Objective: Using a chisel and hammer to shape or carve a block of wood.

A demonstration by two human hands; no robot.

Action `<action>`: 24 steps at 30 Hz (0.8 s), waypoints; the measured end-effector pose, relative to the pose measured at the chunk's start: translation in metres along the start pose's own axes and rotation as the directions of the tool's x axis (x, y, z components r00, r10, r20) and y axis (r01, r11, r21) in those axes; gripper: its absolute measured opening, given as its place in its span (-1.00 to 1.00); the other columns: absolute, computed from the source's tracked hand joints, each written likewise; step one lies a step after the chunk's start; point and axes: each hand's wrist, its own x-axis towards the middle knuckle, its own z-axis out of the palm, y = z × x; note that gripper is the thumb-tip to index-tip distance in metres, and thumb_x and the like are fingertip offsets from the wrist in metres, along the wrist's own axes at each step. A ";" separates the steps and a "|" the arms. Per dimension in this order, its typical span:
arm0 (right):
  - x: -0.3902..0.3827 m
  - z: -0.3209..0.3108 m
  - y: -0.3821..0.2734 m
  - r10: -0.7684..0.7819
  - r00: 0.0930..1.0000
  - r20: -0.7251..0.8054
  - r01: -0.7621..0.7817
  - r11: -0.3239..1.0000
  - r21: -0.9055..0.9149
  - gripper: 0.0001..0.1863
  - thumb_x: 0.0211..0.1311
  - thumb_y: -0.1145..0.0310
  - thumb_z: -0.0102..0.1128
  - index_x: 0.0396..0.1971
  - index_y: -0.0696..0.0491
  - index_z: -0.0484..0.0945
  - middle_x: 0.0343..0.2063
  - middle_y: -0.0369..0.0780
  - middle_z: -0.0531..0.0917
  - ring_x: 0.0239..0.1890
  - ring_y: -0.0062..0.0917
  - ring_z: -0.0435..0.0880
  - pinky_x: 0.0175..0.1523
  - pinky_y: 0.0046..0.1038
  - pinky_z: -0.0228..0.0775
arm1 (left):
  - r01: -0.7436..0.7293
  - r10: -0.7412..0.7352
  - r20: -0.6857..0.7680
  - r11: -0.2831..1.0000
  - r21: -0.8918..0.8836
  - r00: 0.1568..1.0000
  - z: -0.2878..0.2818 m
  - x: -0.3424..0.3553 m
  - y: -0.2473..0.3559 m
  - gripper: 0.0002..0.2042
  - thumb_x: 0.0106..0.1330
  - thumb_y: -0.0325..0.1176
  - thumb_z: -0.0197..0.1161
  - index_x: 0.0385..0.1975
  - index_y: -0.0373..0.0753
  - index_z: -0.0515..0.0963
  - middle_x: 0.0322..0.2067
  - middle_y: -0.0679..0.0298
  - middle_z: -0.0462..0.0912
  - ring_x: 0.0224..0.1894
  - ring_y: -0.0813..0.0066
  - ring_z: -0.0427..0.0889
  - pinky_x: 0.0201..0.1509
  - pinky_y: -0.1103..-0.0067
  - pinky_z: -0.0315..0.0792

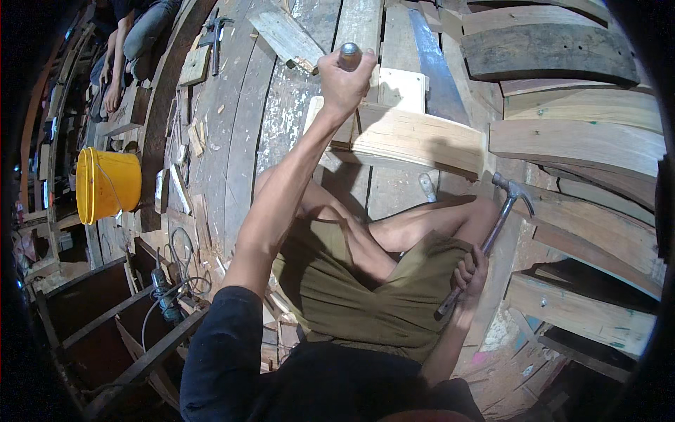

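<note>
Hammer (498,224) and metal-topped tool (349,56) in both bare hands (342,88)

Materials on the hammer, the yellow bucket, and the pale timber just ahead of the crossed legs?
Hammer: head looks like steel, dull metallic grey; shaft dark and worn, material unclear.
Yellow bucket: probably plastic, going by the smooth, evenly coloured wall.
Pale timber: wood, apparently unfinished; grain lines show, no varnish gloss.
</note>
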 end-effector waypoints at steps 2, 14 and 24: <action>-0.002 -0.001 -0.001 -0.015 0.999 0.033 0.014 1.000 0.014 -0.77 0.30 0.28 0.03 -0.54 -0.11 0.24 -0.83 -0.47 0.11 -0.89 -0.79 0.00 -0.87 -0.69 -0.19 | 0.056 -0.058 -0.025 0.995 -0.083 0.998 -0.007 -0.001 -0.004 -0.69 0.20 -0.41 0.18 -0.80 -0.22 0.36 -0.84 0.46 0.35 -0.78 0.74 0.29 -0.73 0.68 0.13; -0.080 0.063 -0.053 -0.331 0.940 0.078 0.300 0.699 -0.649 -0.77 0.27 0.30 0.10 -0.54 -0.04 0.30 -0.81 -0.47 0.24 -0.85 -0.82 0.18 -0.80 -0.70 -0.06 | -0.014 0.016 -0.033 0.998 0.059 0.999 -0.010 -0.008 -0.017 -0.73 0.08 -0.42 0.22 -0.81 -0.27 0.36 -0.79 0.48 0.33 -0.69 0.75 0.27 -0.63 0.62 0.15; -0.118 0.215 -0.100 -0.264 0.780 0.567 0.588 0.003 -0.808 -0.78 0.12 0.37 0.14 -0.30 0.22 0.50 -0.59 -0.15 0.52 -0.54 -0.62 0.39 -0.38 -0.49 0.32 | -0.125 0.125 -0.020 0.992 -0.003 0.992 -0.009 -0.009 -0.022 -0.75 0.04 -0.44 0.27 -0.76 -0.30 0.36 -0.79 0.45 0.33 -0.67 0.75 0.25 -0.62 0.60 0.15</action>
